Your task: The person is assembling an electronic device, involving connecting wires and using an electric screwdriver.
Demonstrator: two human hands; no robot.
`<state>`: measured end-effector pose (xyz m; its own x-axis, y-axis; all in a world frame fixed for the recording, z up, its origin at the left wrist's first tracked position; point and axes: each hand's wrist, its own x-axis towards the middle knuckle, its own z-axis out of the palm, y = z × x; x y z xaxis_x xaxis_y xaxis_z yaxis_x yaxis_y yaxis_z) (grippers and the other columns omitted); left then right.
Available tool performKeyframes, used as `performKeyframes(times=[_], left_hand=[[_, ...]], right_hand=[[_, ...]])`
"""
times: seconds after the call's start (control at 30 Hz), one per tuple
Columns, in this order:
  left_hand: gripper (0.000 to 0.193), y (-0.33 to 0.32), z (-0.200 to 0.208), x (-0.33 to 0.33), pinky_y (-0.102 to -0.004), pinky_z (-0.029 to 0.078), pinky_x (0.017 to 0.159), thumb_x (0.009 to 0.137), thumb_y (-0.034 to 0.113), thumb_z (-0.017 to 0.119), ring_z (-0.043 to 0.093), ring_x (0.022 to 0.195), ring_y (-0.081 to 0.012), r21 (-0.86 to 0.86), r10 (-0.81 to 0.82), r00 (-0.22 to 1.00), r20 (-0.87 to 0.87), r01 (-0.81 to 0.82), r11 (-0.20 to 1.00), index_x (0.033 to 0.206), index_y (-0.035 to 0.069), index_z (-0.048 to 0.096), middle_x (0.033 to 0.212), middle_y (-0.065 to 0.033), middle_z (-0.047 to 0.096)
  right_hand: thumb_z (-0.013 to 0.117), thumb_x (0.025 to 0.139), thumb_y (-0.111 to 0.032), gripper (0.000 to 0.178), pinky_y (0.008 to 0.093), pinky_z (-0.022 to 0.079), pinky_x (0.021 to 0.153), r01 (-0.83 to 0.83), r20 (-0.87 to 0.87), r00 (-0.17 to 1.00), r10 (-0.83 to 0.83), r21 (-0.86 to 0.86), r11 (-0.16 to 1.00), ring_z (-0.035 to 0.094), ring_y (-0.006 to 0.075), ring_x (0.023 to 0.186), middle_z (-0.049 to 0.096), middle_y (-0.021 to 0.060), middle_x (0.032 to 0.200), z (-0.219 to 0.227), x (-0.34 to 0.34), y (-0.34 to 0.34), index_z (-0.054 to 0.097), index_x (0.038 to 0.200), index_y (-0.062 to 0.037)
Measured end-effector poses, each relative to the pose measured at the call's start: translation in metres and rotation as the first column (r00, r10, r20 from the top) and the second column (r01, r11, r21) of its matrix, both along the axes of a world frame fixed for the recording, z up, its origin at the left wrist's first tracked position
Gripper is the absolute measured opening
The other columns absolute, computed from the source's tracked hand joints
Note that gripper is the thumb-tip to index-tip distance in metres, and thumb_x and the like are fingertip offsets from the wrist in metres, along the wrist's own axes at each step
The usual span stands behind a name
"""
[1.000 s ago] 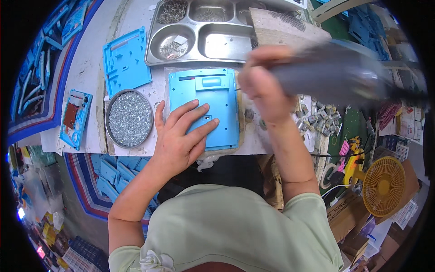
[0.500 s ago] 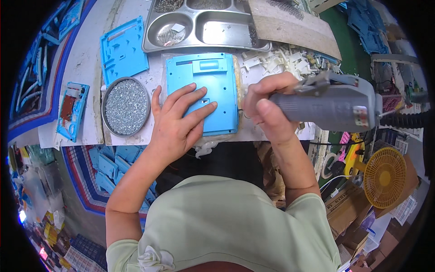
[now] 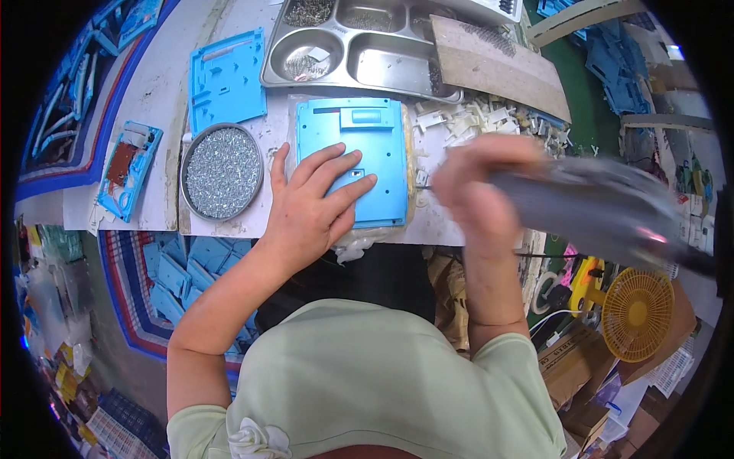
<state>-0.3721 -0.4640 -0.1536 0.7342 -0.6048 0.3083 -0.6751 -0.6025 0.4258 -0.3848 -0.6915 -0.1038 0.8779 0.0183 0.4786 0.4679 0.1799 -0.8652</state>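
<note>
A blue plastic casing [image 3: 388, 176] lies on a padded, plastic-wrapped support at the table's front edge. My left hand [image 3: 311, 195] rests flat on its left half with the fingers spread, beside a small square opening. My right hand [image 3: 485, 183] is closed round a grey power screwdriver [image 3: 589, 203] held sideways, with its body to the right. Both are smeared by motion. The tool's thin tip points left, just off the casing's right side. Whether a screw sits on that tip, I cannot tell.
A round dish of small silvery screws [image 3: 222, 172] stands left of the casing. Beyond it are a blue panel [image 3: 227, 80] and a metal compartment tray [image 3: 390, 86]. White plastic parts [image 3: 482, 122] lie heaped at the right, near a board [image 3: 501, 65]. A yellow fan [image 3: 638, 314] stands lower right.
My right hand and the screwdriver have shifted right, a little farther from the casing. My left hand stays put on the casing. The whole view has shifted slightly.
</note>
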Motion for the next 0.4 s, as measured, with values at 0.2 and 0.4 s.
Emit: performKeyframes(times=[0.2, 0.4], left_hand=[[0.044, -0.001, 0.002, 0.002, -0.0593, 0.022, 0.116, 0.081, 0.013, 0.070, 0.052, 0.132, -0.0278, -0.017, -0.026, 1.000, 0.013, 0.026, 1.000, 0.124, 0.022, 0.072, 0.134, -0.0048, 0.062], [0.056, -0.001, 0.009, 0.052, -0.0537, 0.034, 0.107, 0.075, 0.030, 0.081, 0.056, 0.115, -0.0363, -0.211, 0.207, 0.977, 0.045, -0.193, 0.958, 0.127, 0.014, 0.068, 0.121, -0.0125, 0.059]], right_hand=[[0.067, 0.092, -0.016, 0.043, 0.0287, 0.038, 0.048, -0.030, -0.063, 0.997, 0.034, 0.061, 0.998, 0.042, 0.0120, 0.050, 0.047, 0.0029, 0.060, -0.012, 0.003, -0.003, 0.050, 0.127, 0.0022], [0.068, 0.093, -0.017, 0.052, 0.0283, 0.038, 0.047, -0.019, -0.079, 0.997, 0.020, 0.005, 1.000, 0.043, 0.0116, 0.048, 0.050, 0.0027, 0.061, 0.058, 0.036, 0.000, 0.048, 0.137, 0.0026]])
